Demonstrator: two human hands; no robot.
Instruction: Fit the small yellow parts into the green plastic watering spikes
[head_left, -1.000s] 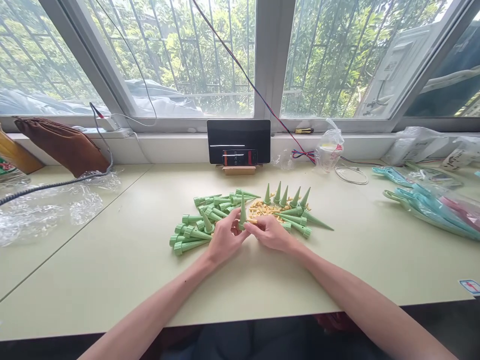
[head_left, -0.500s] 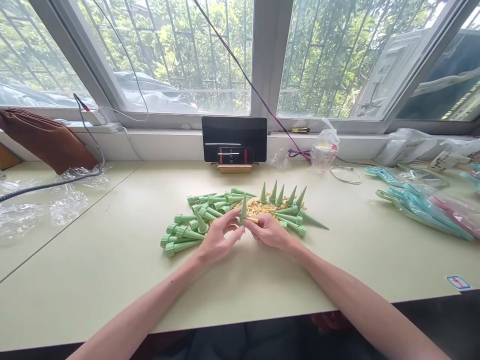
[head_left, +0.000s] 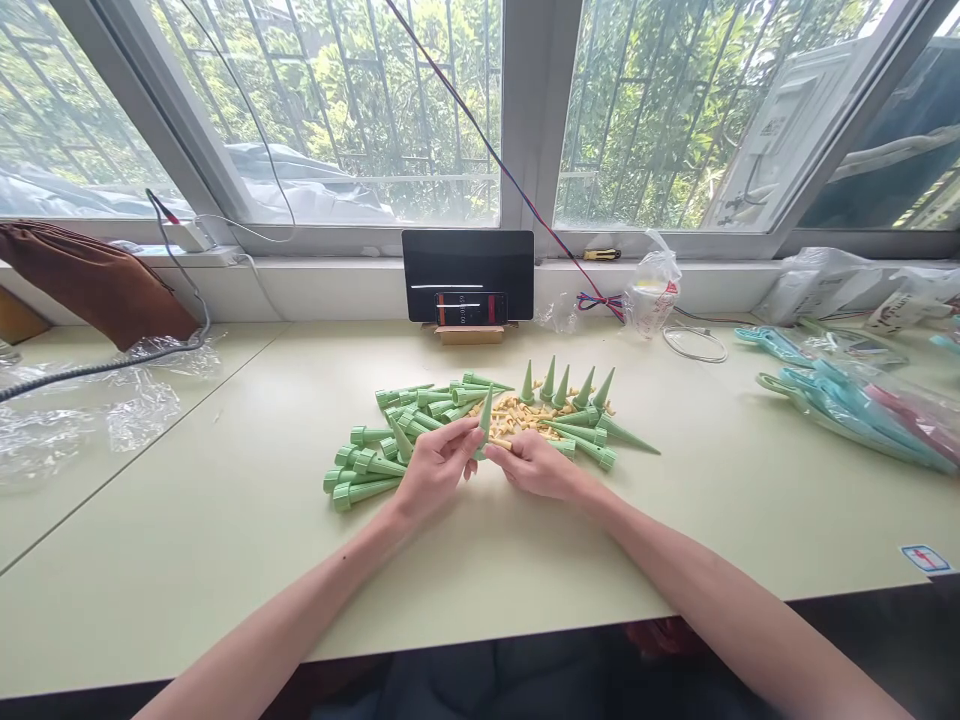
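My left hand [head_left: 435, 465] is closed on a green plastic watering spike [head_left: 486, 412], held point up. My right hand [head_left: 541, 465], fingers pinched, grips a small yellow peg [head_left: 500, 443] whose tip lies against the lower part of that spike. Whether the peg sits inside the spike I cannot tell. Behind my hands spreads a pile of yellow pegs [head_left: 525, 412]. Several green spikes [head_left: 367, 493] lie heaped on the left, close to my left hand. Others stand upright [head_left: 564, 386] at the back right, and a few lie [head_left: 592, 448] beyond my right hand.
A phone [head_left: 471, 308] leans on a dark tablet [head_left: 469, 262] at the back. On the right lie blue and pink plastic items [head_left: 862, 410] and a coiled white cable [head_left: 696, 344]. Clear wrapping [head_left: 139, 405] and a brown pouch [head_left: 97, 285] are at the left.
My left fingers have closed more tightly round the spike, and it tilts slightly. My right hand keeps its pinch on the peg, nearly in place.
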